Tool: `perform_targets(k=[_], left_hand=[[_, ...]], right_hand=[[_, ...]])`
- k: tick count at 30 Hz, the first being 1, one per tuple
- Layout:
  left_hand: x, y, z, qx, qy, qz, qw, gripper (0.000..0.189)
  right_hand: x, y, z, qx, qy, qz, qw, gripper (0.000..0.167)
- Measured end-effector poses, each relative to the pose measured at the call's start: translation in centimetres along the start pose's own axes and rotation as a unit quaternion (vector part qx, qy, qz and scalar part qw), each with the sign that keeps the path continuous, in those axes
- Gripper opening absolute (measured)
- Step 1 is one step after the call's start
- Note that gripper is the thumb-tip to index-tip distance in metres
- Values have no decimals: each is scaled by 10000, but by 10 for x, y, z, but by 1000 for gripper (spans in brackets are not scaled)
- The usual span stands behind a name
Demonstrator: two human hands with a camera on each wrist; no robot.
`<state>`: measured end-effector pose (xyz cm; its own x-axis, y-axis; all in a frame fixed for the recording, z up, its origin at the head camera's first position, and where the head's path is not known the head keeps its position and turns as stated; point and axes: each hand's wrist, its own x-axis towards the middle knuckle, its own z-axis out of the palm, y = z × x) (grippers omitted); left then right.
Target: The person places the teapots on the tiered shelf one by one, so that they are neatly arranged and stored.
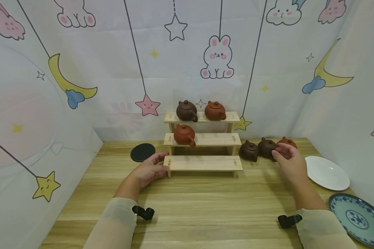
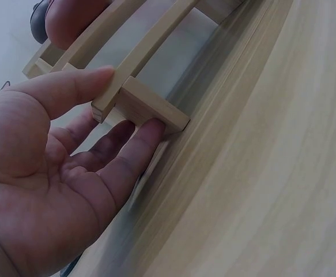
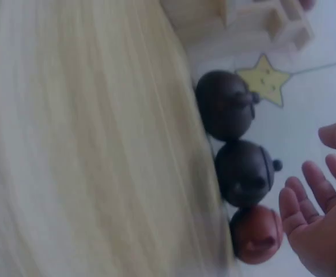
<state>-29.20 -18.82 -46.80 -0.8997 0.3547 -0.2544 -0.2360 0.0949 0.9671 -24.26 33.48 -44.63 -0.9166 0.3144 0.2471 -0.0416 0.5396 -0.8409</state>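
My left hand [image 1: 149,171] is gripping the wooden stand [image 1: 202,162]. My right hand [image 1: 290,164], fingers loosely spread, is hovering by 3 teapots [image 1: 266,146] (2 dark, 1 reddish).

head: forward-down, wide | left wrist: close, shelf [image 2: 159,36] | right wrist: tilted, teapots [image 3: 240,173] shared with head

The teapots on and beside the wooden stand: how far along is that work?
Looks done: three teapots on the wooden stand. In hand: the left hand holds the stand's end; the right hand is near three other teapots, gripping none. Probably remaining: those three, beside the stand.
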Motion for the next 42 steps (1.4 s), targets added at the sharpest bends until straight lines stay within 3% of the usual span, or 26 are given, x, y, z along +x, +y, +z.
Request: perform_targets(k=[6, 11, 17, 24, 32, 42], left_hand=[[-1, 0, 0, 2, -14, 5, 10000, 76], [-1, 0, 0, 21, 21, -9, 10000, 75], [0, -1, 0, 33, -51, 39, 10000, 76], [1, -2, -1, -60, -66, 55, 9999, 76], [1, -2, -1, -52, -64, 49, 10000, 77], [2, -1, -1, -25, -26, -14, 10000, 76]], right_hand=[[5, 11, -11, -87, 50, 422, 9991, 59], [15, 12, -18, -160, 147, 1034, 9944, 66], [32, 17, -26, -190, -229, 1432, 9892, 87], [53, 26, -34, -721, -625, 1227, 9879, 96], [68, 37, -32, -739, -856, 888, 9896, 90], [78, 50, -27, -947, -863, 761, 9888, 87]])
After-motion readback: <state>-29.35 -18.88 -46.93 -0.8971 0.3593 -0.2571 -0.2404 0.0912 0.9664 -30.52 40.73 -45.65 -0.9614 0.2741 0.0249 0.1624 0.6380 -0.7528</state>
